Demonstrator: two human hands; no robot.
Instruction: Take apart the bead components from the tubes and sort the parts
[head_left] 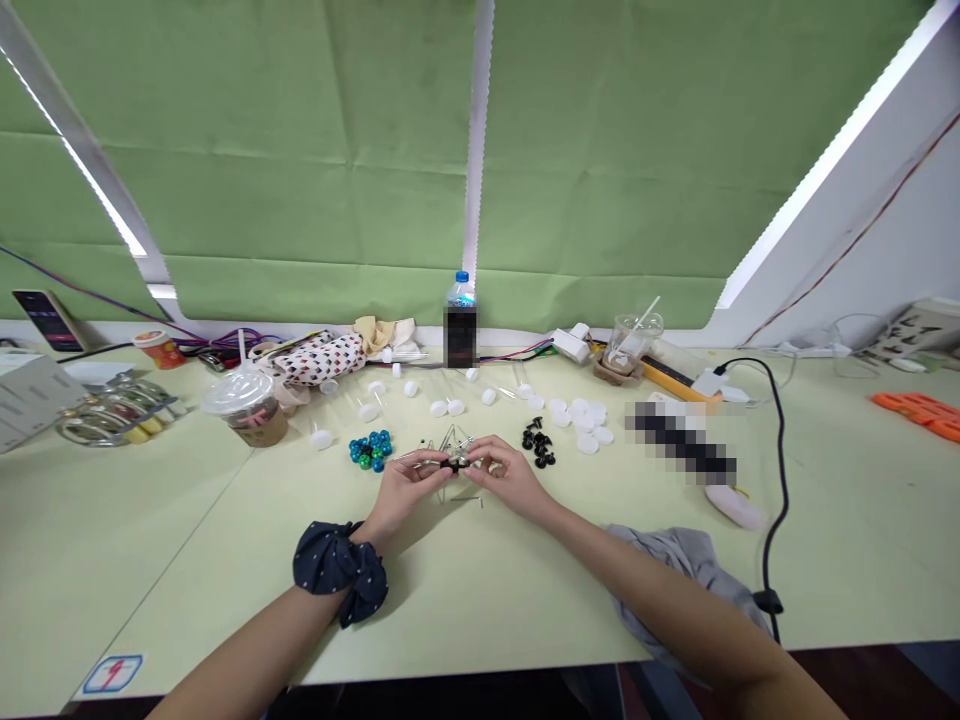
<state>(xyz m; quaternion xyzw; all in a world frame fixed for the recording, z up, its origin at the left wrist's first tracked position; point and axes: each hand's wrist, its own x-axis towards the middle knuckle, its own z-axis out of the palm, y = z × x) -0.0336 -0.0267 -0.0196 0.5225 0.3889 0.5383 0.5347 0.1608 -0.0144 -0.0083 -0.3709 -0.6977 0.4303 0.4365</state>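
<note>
Between the fingertips of both hands is a small black part (454,465), held low over the table. My left hand (411,482), with a dark dotted scrunchie (337,570) at the wrist, pinches its left end. My right hand (510,478) is closed on the right end. Several thin metal pins (452,438) lie just behind the fingers, and one bent pin (469,499) rests in front. Left of my hands sits a cluster of shiny blue and green beads (371,448). To the right are several small black pieces (538,440) and white round discs (585,420).
Clear tubes with white caps (367,411) lie scattered behind my hands. A lidded drink cup (251,405) stands at left, a bottle (461,325) at the back, and another plastic cup (630,345) back right. A black cable (780,450) and grey cloth (675,570) lie at right.
</note>
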